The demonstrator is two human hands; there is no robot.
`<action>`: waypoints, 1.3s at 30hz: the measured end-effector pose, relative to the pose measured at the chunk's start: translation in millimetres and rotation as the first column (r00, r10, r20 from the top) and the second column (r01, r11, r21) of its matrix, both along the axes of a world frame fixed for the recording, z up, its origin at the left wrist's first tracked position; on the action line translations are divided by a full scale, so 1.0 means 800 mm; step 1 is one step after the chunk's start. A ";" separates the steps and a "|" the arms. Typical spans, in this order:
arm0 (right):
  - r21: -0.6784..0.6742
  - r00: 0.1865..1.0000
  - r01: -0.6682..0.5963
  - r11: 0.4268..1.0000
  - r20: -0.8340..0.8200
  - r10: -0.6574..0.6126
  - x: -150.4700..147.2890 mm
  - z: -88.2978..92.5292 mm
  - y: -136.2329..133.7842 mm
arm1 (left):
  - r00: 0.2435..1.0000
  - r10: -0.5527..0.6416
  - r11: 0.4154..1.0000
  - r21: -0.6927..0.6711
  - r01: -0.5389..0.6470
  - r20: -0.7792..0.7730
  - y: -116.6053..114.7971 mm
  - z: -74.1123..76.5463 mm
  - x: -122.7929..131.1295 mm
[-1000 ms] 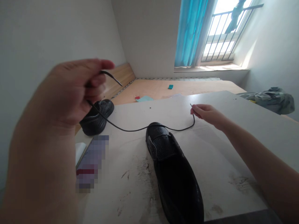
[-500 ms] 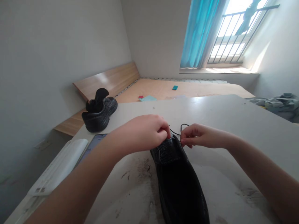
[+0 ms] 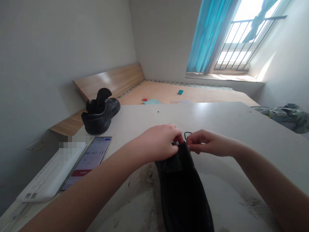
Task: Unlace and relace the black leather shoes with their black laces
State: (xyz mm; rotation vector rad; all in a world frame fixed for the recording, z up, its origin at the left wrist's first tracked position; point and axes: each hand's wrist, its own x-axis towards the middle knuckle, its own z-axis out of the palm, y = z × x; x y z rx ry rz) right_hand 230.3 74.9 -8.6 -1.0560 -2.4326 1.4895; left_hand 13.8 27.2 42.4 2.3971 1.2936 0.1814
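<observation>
A black leather shoe [image 3: 180,190] lies on the white table [image 3: 212,117] with its toe toward me and its opening away from me. My left hand [image 3: 161,143] is at the shoe's top edge, fingertips pinched on a thin black shoelace [image 3: 187,135]. My right hand [image 3: 200,142] pinches the lace from the other side, and a small loop of it stands up between my hands. My fingers hide the eyelets and most of the lace.
A second black shoe [image 3: 100,114] stands at the table's far left, its tongue raised. Nearer lie a phone [image 3: 87,162] showing a timer and a long white object [image 3: 50,175]. Behind the table is a wooden platform [image 3: 173,95] with small papers.
My left hand has come down from the air to the shoe, beside my right hand. The long stretch of lace has gone from view, gathered between my fingers.
</observation>
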 end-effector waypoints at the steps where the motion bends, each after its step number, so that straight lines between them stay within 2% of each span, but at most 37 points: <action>1: -0.007 1.000 0.004 1.000 -0.005 -0.004 0.000 0.000 0.000 | 1.000 0.002 1.000 -0.005 -0.002 0.003 0.000 0.000 0.000; 10: -0.058 0.998 0.023 0.998 -0.062 -0.027 -0.003 -0.010 0.001 | 1.000 0.015 1.000 0.015 -0.015 -0.010 0.001 -0.004 0.002; 17: -0.104 0.989 0.038 0.994 -0.137 -0.052 -0.007 -0.018 0.003 | 0.993 0.110 0.992 0.053 -0.112 0.036 0.002 -0.017 0.011; 22: -0.074 0.979 0.070 0.995 -0.187 -0.083 -0.007 -0.023 0.007 | 0.991 0.114 0.991 0.062 -0.118 0.063 0.002 -0.024 0.012; 27: 0.096 0.934 0.188 0.977 -0.324 -0.148 -0.004 -0.005 0.001 | 0.982 0.135 0.987 0.069 -0.145 0.131 0.002 -0.007 0.003; 29: 0.158 0.908 0.206 0.966 -0.399 -0.129 -0.006 0.005 -0.009 | 0.964 0.162 0.982 0.066 -0.179 0.212 0.000 0.006 -0.001; 31: 0.165 0.868 0.194 0.967 -0.487 -0.092 -0.012 0.011 -0.022 | 0.936 0.174 0.977 0.067 -0.203 0.307 -0.004 0.015 -0.003; 33: 0.097 0.809 0.185 0.978 -0.580 -0.095 -0.019 0.013 -0.035 | 0.909 0.146 0.984 0.040 -0.175 0.391 -0.008 0.021 -0.003; 36: -0.105 0.719 0.148 0.983 -0.671 -0.180 -0.028 0.010 -0.047 | 0.885 0.051 0.998 -0.066 -0.024 0.463 -0.013 0.025 -0.005; 39: -0.273 0.640 0.099 0.957 -0.719 -0.271 -0.033 0.008 -0.048 | 0.914 0.030 0.993 -0.119 0.020 0.406 -0.012 0.033 -0.016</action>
